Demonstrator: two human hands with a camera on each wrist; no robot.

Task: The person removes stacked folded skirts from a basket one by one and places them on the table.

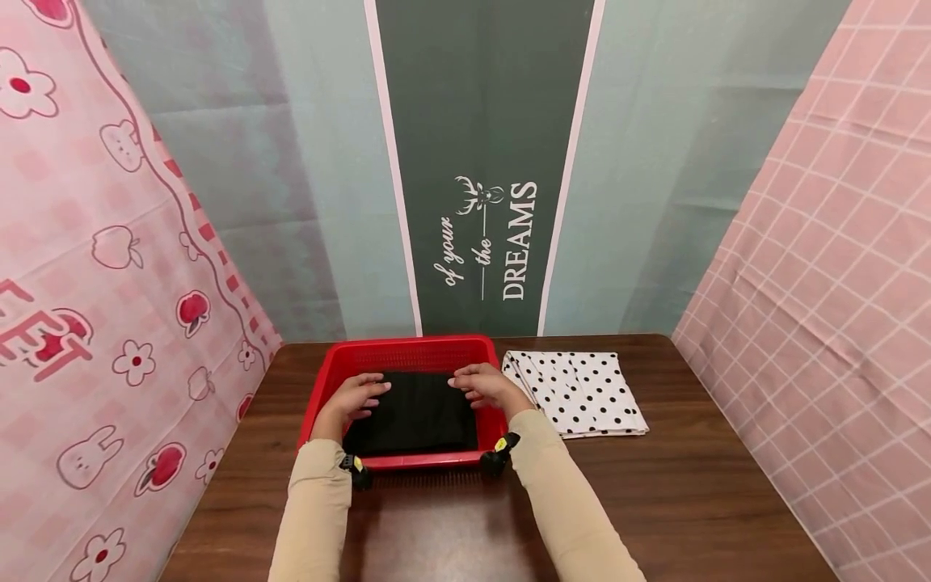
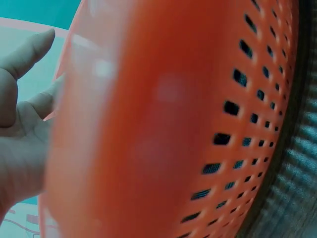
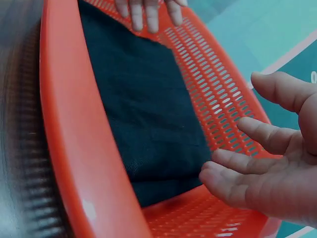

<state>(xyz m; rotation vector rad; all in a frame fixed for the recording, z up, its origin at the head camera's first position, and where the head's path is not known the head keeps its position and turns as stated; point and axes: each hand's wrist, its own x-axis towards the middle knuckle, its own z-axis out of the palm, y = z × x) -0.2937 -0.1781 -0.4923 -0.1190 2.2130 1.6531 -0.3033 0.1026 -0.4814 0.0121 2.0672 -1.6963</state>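
A folded black cloth (image 1: 418,416) lies flat inside a red plastic basket (image 1: 422,461) with perforated walls. At the cloth's left edge is my left hand (image 1: 356,396), its fingers loosely bent and nothing gripped. Over the right edge hovers my right hand (image 1: 489,383), thumb and fingers spread apart. In the right wrist view the right hand (image 3: 272,158) has fingertips close to the cloth's corner (image 3: 163,124); whether they touch it I cannot tell. The basket's wall (image 2: 158,124) fills most of the left wrist view and partly hides the left hand (image 2: 25,129).
Right of the basket lies a folded white cloth with black dots (image 1: 582,396). Both rest on a brown wooden table (image 1: 698,485). Printed curtains (image 1: 480,97) stand behind and at both sides. The basket's raised rim surrounds the black cloth.
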